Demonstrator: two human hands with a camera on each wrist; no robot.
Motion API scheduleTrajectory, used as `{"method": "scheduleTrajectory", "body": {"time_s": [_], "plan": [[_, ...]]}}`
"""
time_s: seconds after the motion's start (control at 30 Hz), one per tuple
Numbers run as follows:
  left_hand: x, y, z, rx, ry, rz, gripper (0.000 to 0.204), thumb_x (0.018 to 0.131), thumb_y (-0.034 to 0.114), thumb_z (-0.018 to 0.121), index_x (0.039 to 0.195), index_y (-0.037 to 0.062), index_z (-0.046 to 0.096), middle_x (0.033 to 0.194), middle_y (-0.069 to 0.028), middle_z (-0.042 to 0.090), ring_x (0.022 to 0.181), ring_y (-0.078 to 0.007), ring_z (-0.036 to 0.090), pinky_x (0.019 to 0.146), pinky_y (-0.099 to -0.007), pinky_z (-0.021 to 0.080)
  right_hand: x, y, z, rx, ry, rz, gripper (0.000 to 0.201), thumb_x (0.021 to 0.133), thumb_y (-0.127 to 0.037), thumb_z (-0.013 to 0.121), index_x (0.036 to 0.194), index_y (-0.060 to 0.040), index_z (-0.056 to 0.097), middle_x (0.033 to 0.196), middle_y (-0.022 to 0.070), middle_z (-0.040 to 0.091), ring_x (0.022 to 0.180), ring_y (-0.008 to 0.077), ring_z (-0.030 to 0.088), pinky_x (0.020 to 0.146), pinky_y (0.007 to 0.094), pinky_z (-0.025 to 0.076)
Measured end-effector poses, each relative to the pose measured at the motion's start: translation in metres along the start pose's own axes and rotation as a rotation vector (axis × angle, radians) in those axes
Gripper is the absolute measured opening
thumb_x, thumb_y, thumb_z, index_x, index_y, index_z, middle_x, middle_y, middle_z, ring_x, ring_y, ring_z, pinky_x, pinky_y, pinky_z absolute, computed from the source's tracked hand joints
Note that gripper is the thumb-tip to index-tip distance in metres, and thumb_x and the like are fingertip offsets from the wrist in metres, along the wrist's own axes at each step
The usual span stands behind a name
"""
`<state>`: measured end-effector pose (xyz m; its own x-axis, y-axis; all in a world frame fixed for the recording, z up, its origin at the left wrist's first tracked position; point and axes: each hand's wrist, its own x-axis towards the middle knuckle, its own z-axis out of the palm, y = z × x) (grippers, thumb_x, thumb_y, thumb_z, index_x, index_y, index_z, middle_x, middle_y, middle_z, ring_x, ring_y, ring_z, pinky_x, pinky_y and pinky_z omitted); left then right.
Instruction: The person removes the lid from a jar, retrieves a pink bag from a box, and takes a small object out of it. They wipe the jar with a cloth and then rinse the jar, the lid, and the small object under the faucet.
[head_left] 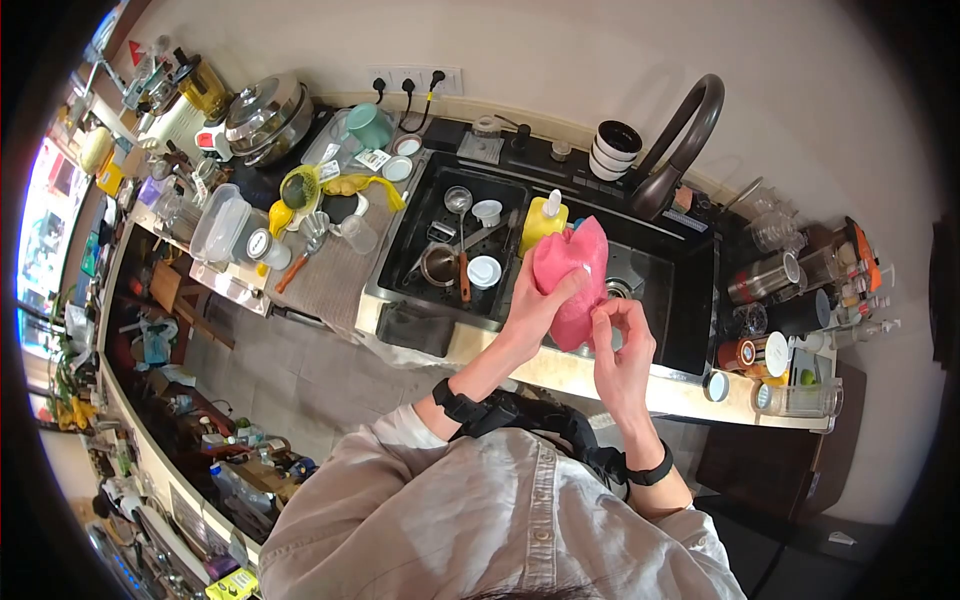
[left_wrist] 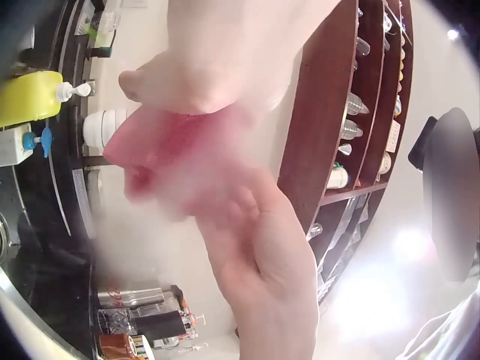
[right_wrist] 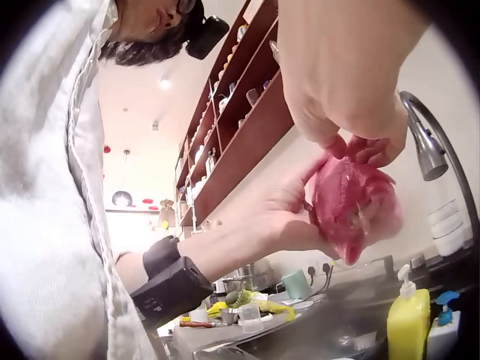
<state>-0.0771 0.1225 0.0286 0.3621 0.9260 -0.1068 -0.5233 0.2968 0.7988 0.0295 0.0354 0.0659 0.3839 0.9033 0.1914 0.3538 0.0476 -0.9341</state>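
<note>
A pink, soft-looking piece (head_left: 572, 262), wet and shiny in the right wrist view (right_wrist: 352, 206), is held up over the front of the black sink (head_left: 690, 300). The left hand (head_left: 533, 312) grips its left side, thumb across the face towards the person. At its lower right edge the right hand (head_left: 622, 352) pinches it between thumb and fingers. In the left wrist view the pink piece (left_wrist: 169, 146) is blurred between both hands. What the piece is, I cannot tell.
The left basin holds a ladle (head_left: 458, 200), white cups (head_left: 484, 272) and a small pan. Behind the hands stand a yellow pump bottle (head_left: 540, 225), stacked bowls (head_left: 615, 150) and a dark faucet (head_left: 690, 130). Jars and bottles (head_left: 765, 278) crowd the right counter; containers (head_left: 225, 225) line the left.
</note>
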Motion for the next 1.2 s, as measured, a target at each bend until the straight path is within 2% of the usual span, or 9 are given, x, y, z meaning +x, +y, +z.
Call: {"method": "scheduleTrajectory", "body": {"time_s": [0.13, 0.43, 0.63, 0.73, 0.83, 0.93, 0.97, 1.07, 1.2], "plan": [[0.0, -0.002, 0.0, 0.002, 0.035, -0.025, 0.064, 0.082, 0.018, 0.075, 0.132, 0.0037, 0.038, 0.126, -0.0083, 0.049, 0.115, -0.0164, 0.05, 0.096, -0.0317, 0.044, 0.002, 0.005, -0.004, 0.17, -0.07, 0.073, 0.008, 0.09, -0.004, 0.056, 0.095, 0.0014, 0.052, 0.077, 0.0066, 0.058, 0.07, 0.0116, 0.056, 0.06, 0.0252, 0.048], [-0.002, -0.012, 0.004, 0.145, 0.139, 0.061, 0.067, 0.077, 0.018, 0.079, 0.129, 0.003, 0.04, 0.123, -0.0095, 0.051, 0.112, -0.0167, 0.053, 0.093, -0.0309, 0.046, 0.007, -0.002, -0.009, -0.152, -0.109, -0.09, 0.019, 0.086, -0.008, 0.064, 0.099, -0.0003, 0.053, 0.063, 0.0051, 0.055, 0.058, 0.0122, 0.053, 0.055, 0.0267, 0.043], [-0.006, -0.015, -0.001, 0.035, -0.025, -0.009, 0.071, 0.077, 0.016, 0.079, 0.133, 0.0029, 0.037, 0.126, -0.0102, 0.049, 0.116, -0.0165, 0.051, 0.096, -0.0308, 0.044, 0.011, 0.0, -0.014, -0.268, -0.018, -0.058, 0.02, 0.087, -0.012, 0.066, 0.101, -0.0015, 0.056, 0.055, 0.006, 0.052, 0.048, 0.0125, 0.049, 0.051, 0.0296, 0.04], [-0.005, -0.021, -0.005, 0.069, -0.073, 0.039, 0.073, 0.077, 0.015, 0.078, 0.135, 0.0023, 0.035, 0.128, -0.0109, 0.048, 0.118, -0.0167, 0.049, 0.098, -0.0309, 0.043, 0.013, 0.0, -0.019, -0.213, -0.074, 0.084, 0.014, 0.088, -0.01, 0.063, 0.097, -0.0018, 0.056, 0.065, 0.0084, 0.056, 0.057, 0.015, 0.053, 0.057, 0.0299, 0.043], [-0.004, -0.025, -0.008, 0.276, -0.09, 0.186, 0.074, 0.077, 0.016, 0.078, 0.135, 0.0016, 0.034, 0.128, -0.0117, 0.048, 0.118, -0.0182, 0.049, 0.099, -0.032, 0.042, 0.013, 0.011, -0.01, -0.398, 0.144, -0.281, 0.009, 0.089, -0.007, 0.059, 0.093, -0.0009, 0.053, 0.08, 0.0109, 0.057, 0.07, 0.0186, 0.055, 0.066, 0.0307, 0.045], [-0.004, -0.021, -0.007, 0.397, -0.095, 0.334, 0.076, 0.077, 0.016, 0.078, 0.136, 0.0011, 0.033, 0.128, -0.0126, 0.048, 0.119, -0.0198, 0.049, 0.101, -0.0333, 0.04, 0.018, 0.018, -0.015, -0.131, 0.002, -0.186, 0.007, 0.089, -0.004, 0.057, 0.092, -0.0004, 0.051, 0.089, 0.0124, 0.056, 0.079, 0.0217, 0.055, 0.073, 0.0316, 0.046], [-0.005, -0.019, -0.007, 0.39, -0.103, 0.332, 0.076, 0.077, 0.016, 0.078, 0.136, 0.0012, 0.032, 0.128, -0.0129, 0.048, 0.119, -0.0199, 0.049, 0.101, -0.0335, 0.04, 0.017, 0.022, -0.017, -0.021, -0.049, -0.051, 0.008, 0.087, -0.002, 0.058, 0.091, -0.0003, 0.051, 0.088, 0.0118, 0.056, 0.079, 0.0197, 0.056, 0.073, 0.0313, 0.046], [-0.006, -0.014, -0.005, 0.395, -0.134, 0.339, 0.079, 0.076, 0.017, 0.079, 0.137, 0.0014, 0.031, 0.129, -0.0137, 0.047, 0.12, -0.0208, 0.048, 0.102, -0.0343, 0.039, 0.018, 0.007, -0.013, 0.083, -0.039, -0.088, 0.014, 0.085, -0.006, 0.063, 0.092, -0.0012, 0.052, 0.082, 0.01, 0.057, 0.074, 0.0165, 0.056, 0.071, 0.0302, 0.046], [-0.007, -0.015, -0.008, 0.542, -0.16, 0.388, 0.086, 0.071, 0.013, 0.081, 0.139, 0.0025, 0.029, 0.131, -0.0135, 0.045, 0.122, -0.0213, 0.046, 0.104, -0.035, 0.037, 0.027, 0.001, -0.018, -0.068, -0.075, -0.056, 0.02, 0.082, -0.012, 0.071, 0.087, -0.0015, 0.055, 0.068, 0.004, 0.057, 0.064, 0.0125, 0.054, 0.065, 0.0269, 0.045]]}}
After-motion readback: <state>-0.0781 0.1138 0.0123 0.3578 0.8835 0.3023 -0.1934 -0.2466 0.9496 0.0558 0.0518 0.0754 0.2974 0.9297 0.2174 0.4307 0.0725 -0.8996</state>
